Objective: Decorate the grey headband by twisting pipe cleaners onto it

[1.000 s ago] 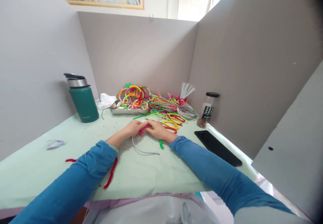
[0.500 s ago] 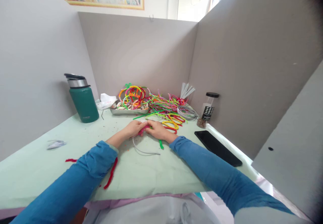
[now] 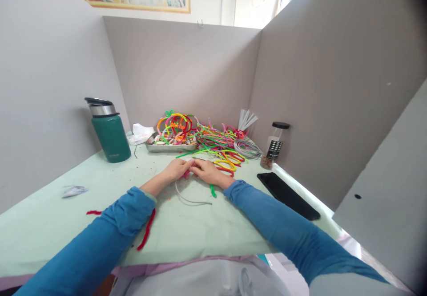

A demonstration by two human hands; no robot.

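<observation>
My left hand and my right hand meet above the middle of the table. My left hand is closed on a pink fuzzy pipe cleaner, of which only a small part shows. Close against it, the fingers of my right hand are pinched on the same piece, their tips largely hidden. A grey wire curves down from beneath my left hand onto the cloth. Below my right hand a green pipe cleaner pokes out. Scissors with yellow and red handles lie just beyond my right hand.
A metal tray holds colourful pipe-cleaner hoops, beside a heap of pipe cleaners and coiled wire. A green bottle stands left; a clear jar and black phone are right. Red pipe-cleaner pieces lie near my left sleeve.
The fingers of my right hand have shifted slightly left, against my left fingertips. Less of the pink pipe cleaner shows between my hands. The other things stay where they were.
</observation>
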